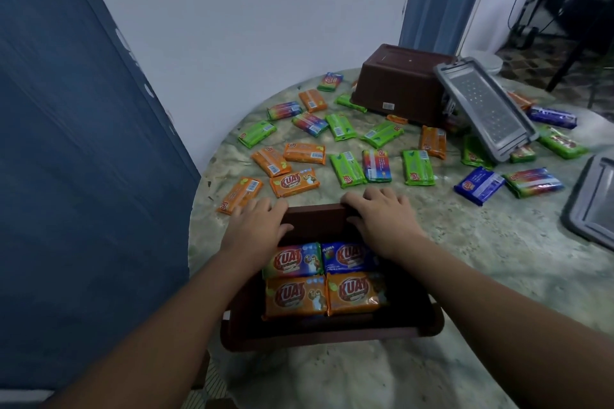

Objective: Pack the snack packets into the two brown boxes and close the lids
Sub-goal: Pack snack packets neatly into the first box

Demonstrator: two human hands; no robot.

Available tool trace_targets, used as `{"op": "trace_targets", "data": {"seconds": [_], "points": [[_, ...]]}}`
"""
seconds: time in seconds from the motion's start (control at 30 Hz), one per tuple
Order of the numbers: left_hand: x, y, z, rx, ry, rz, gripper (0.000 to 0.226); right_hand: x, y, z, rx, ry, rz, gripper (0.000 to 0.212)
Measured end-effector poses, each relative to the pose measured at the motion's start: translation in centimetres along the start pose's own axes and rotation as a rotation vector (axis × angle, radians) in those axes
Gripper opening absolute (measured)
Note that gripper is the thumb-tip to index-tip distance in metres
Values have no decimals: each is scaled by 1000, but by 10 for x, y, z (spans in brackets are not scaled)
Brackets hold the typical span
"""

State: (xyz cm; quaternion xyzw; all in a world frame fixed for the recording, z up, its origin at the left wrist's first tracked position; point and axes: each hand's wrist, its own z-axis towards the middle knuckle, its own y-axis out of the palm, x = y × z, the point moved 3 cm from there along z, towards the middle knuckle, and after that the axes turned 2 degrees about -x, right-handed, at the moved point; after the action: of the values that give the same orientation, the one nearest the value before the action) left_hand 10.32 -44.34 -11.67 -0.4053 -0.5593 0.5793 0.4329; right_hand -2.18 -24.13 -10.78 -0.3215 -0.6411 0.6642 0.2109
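Two hands at the far rim of an open brown box (332, 332) near the front edge of a round marbled desk (465, 259). Left hand (257, 222) clamped over the far left corner, thumb hooked inside the wall; right hand (382, 212) gripping the far right corner the same way. Inside, four snack packets in two rows: a rainbow packet (292, 261) and a blue packet (349, 256) behind, two orange packets (324, 295) in front. Well behind, a second brown box (398, 83) lying upside down, a grey lid (485, 106) leaning against it. Loose packets (349, 143) (green, orange, blue, rainbow) strewn across the desk between the boxes. Another grey lid (591, 202) at the right edge.
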Motion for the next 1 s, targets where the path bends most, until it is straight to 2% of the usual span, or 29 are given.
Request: {"op": "trace_targets", "data": {"seconds": [0.2,0.33,0.77,0.9,1.0], "points": [[-32,0,9,-10,-59,2,34,-23,1,32,-5,-42,-4,31],[-49,1,13,-15,-86,16,43,-36,3,48,-4,-60,-3,33],[-52,2,15,26,-42,43,44,-38,6,50,26,-84,-26,35],[-53,1,16,-37,-57,39,50,-37,5,51,-1,-70,-26,35],[-51,-8,21,-116,-97,-27,49,-41,-2,56,-72,-16,-4,50]]}}
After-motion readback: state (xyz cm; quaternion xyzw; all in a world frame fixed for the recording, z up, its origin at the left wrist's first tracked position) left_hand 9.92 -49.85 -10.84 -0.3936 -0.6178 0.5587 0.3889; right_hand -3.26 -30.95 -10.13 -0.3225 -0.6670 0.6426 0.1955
